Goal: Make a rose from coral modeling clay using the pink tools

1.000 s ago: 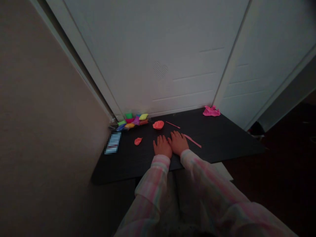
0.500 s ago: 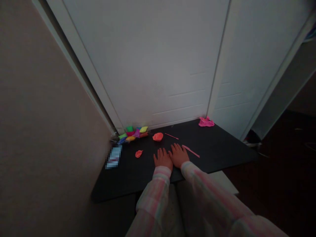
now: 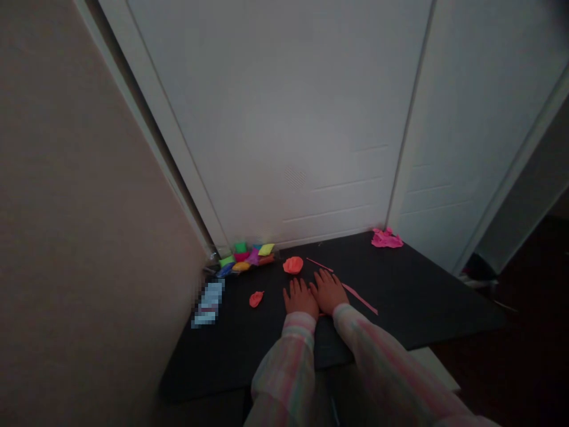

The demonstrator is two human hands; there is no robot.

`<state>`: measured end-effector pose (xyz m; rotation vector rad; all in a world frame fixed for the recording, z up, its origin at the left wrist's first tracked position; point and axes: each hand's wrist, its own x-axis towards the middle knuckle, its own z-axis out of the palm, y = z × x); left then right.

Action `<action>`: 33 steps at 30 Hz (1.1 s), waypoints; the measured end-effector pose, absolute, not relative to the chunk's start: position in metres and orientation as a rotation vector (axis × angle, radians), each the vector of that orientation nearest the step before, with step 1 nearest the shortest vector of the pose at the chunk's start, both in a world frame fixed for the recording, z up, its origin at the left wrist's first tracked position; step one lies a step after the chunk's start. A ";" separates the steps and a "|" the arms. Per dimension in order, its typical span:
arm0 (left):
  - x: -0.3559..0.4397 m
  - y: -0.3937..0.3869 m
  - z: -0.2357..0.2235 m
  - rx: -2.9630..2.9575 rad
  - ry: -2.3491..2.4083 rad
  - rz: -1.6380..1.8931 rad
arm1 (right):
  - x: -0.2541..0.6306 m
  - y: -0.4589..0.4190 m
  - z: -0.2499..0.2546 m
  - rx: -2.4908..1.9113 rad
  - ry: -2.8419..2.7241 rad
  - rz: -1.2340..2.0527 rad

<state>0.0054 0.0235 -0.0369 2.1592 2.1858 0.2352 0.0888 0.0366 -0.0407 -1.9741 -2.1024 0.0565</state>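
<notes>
My left hand (image 3: 301,298) lies palm down on the black table with its fingers spread. Beside it and touching it, my right hand (image 3: 328,292) is also flat with fingers apart. A sliver of orange-pink material shows between the wrists; what lies beneath the palms is hidden. Just beyond the left fingertips is a crumpled orange lump (image 3: 293,265), which looks like soft clay. A smaller orange piece (image 3: 256,299) sits to the left. A flat pink strip (image 3: 361,298) runs right of my right hand, and a thin pink strand (image 3: 319,264) lies beyond it.
Several colourful packets (image 3: 241,257) in clear wrap lie at the table's back left. A blurred light-blue item (image 3: 208,303) is near the left edge. A bright pink crumpled piece (image 3: 386,238) sits at the back right corner. White panels (image 3: 288,118) stand behind the table (image 3: 427,296).
The view has tilted up, so the table and hands appear lower. My hands stay flat and together, and a bit of orange-pink now shows between the wrists.
</notes>
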 end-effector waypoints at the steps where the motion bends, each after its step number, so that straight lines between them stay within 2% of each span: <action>1: 0.005 0.023 -0.037 2.160 2.186 0.223 | 0.089 0.036 -0.041 -1.979 -2.104 0.062; 22: 0.007 -0.019 -0.045 2.149 2.229 0.190 | 0.092 -0.010 -0.040 -2.064 -2.158 0.082; 33: 0.005 0.008 -0.040 2.161 2.237 0.206 | 0.091 0.022 -0.041 -2.047 -2.133 0.058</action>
